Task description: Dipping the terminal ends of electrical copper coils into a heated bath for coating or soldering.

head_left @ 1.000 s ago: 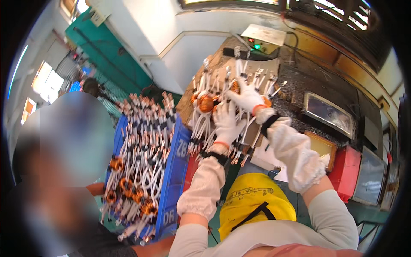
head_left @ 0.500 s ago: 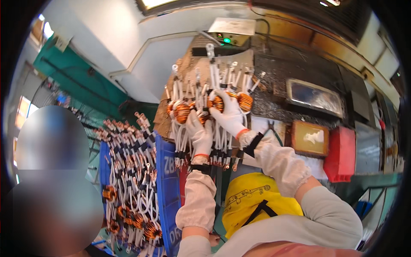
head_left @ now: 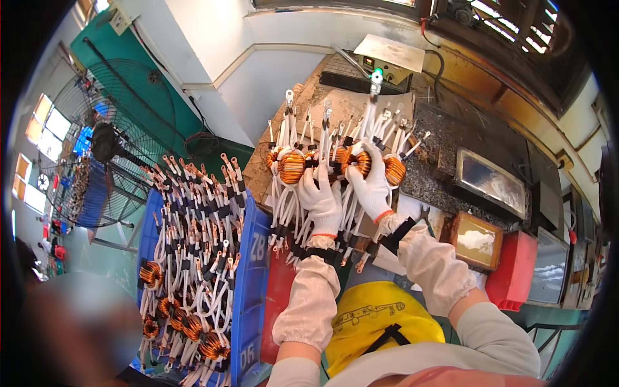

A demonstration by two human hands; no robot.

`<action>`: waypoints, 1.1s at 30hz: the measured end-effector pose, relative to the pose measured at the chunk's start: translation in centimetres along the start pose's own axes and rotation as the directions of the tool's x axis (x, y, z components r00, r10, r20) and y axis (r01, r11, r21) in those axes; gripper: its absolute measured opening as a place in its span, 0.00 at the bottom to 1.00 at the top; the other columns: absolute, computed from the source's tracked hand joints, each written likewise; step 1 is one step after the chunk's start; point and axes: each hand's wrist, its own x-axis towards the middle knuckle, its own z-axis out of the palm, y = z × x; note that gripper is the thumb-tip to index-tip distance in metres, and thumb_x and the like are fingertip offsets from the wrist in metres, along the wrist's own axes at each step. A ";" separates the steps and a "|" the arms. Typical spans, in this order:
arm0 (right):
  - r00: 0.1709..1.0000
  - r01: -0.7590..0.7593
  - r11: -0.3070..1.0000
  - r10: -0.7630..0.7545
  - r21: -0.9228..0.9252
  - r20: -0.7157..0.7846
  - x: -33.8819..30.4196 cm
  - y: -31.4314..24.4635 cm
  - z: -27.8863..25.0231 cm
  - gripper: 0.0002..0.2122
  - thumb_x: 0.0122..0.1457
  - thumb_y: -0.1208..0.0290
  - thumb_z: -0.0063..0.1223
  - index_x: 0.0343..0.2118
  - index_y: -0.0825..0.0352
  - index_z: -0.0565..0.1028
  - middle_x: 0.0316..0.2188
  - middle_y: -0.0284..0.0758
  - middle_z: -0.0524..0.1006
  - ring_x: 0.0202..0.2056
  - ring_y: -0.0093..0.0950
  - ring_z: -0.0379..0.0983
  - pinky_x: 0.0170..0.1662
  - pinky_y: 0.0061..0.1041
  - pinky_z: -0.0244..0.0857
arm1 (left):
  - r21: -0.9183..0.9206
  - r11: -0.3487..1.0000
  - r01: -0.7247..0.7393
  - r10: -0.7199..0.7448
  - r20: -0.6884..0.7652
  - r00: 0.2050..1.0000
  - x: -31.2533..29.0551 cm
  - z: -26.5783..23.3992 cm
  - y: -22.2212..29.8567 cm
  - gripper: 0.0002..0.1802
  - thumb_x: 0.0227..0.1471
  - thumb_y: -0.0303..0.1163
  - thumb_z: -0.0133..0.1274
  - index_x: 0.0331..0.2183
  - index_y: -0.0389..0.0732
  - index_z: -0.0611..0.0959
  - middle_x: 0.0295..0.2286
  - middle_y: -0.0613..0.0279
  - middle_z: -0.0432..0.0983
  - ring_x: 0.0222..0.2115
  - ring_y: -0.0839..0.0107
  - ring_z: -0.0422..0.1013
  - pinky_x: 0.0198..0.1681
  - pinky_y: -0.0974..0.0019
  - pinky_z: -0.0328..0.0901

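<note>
A row of copper-wound ring coils with white insulated leads stands across the bench, metal lugs on the lead ends. My right hand point(head_left: 373, 188), in a white glove, has its thumb and fingers closed around one copper coil point(head_left: 363, 164). My left hand point(head_left: 321, 203), also gloved, lies against the leads just left of it, fingers stretched and apart; its fingertips are partly lost among the coils. Beside my left fingers is another coil point(head_left: 292, 168), and right of my right hand sits a further coil point(head_left: 394, 172). White leads point(head_left: 284, 206) hang below the row.
At my left, a blue crate point(head_left: 253, 277) holds many coils with lugged leads. To the right are a rectangular metal-rimmed tank point(head_left: 491, 182), a smaller brown-framed tray point(head_left: 476, 240) and a red bin point(head_left: 511, 271). A control box point(head_left: 387, 61) stands behind; a large fan point(head_left: 106, 142) is far left.
My view has swung, so the bench sits lower and farther right and more of the fan shows. Both hands stay at the same coils, with the right still gripping its coil.
</note>
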 end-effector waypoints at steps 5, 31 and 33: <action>0.981 -0.164 0.983 0.155 0.079 0.116 0.9 1.2 0.1 0.28 0.52 0.70 0.53 0.58 0.67 0.60 0.51 0.45 0.67 0.51 0.36 0.64 0.56 0.30 0.57 | 0.002 1.000 -0.018 0.018 0.029 0.999 0.2 0.2 -0.6 0.33 0.42 0.36 0.61 0.53 0.48 0.72 0.49 0.51 0.62 0.47 0.50 0.63 0.49 0.47 0.62; 0.926 0.048 0.990 0.006 -0.132 0.378 -1.0 0.4 -2.7 0.36 0.51 0.60 0.57 0.62 0.61 0.55 0.54 0.50 0.62 0.50 0.49 0.60 0.56 0.40 0.54 | -0.084 0.986 -0.143 0.146 0.024 0.989 -0.4 -1.1 3.1 0.20 0.49 0.31 0.49 0.45 0.34 0.76 0.46 0.52 0.72 0.50 0.52 0.66 0.57 0.46 0.56; 0.923 0.046 0.990 0.009 -0.133 0.384 -0.9 0.1 -2.7 0.36 0.51 0.59 0.56 0.62 0.62 0.54 0.54 0.51 0.62 0.50 0.50 0.59 0.56 0.40 0.53 | -0.041 0.988 -0.149 0.150 0.035 0.988 -0.4 -0.9 3.2 0.21 0.47 0.30 0.50 0.45 0.34 0.75 0.46 0.53 0.72 0.50 0.52 0.66 0.56 0.47 0.57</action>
